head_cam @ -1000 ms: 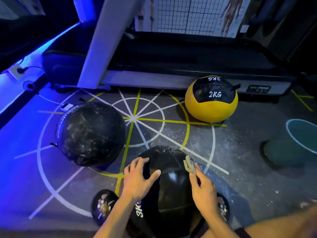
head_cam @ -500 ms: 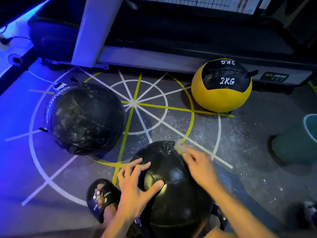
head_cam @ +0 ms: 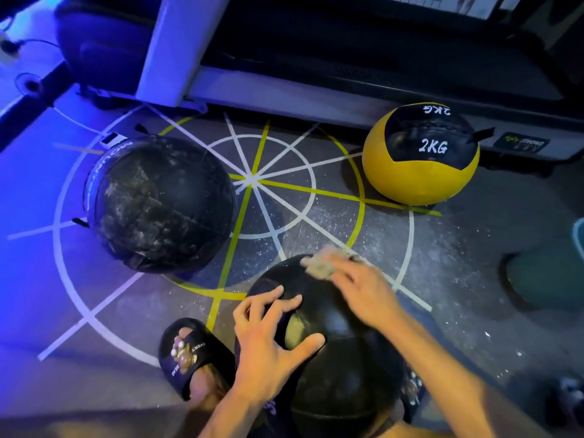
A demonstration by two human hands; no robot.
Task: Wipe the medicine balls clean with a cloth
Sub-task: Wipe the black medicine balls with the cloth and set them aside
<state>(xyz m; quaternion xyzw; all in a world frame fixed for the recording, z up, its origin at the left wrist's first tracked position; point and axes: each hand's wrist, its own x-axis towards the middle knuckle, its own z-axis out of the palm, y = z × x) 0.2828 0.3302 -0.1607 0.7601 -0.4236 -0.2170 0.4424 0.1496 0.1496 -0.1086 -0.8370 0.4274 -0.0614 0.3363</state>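
1. Presently, work is on the near black ball (head_cam: 335,358), which sits on the floor (head_cam: 442,263) between the person's feet, nearest the camera.
2. Right hand (head_cam: 363,289): blurred; it appears to pinch a small pale cloth (head_cam: 317,267) against the far top of the near black ball.
3. Left hand (head_cam: 268,339): fingers spread and bent, steadying the near black ball's top left; it holds nothing else.
4. The near black ball looks largely free of residue where visible; judged well advanced, underside unseen.
5. The dusty black ball (head_cam: 158,203), beyond and to the left of the near black ball, carries heavy white smears; judged not yet wiped.
6. The yellow ball (head_cam: 420,153), beyond and to the right, marked 2KG; its condition cannot be told.
7. Judgement: roughly one of three in hand.
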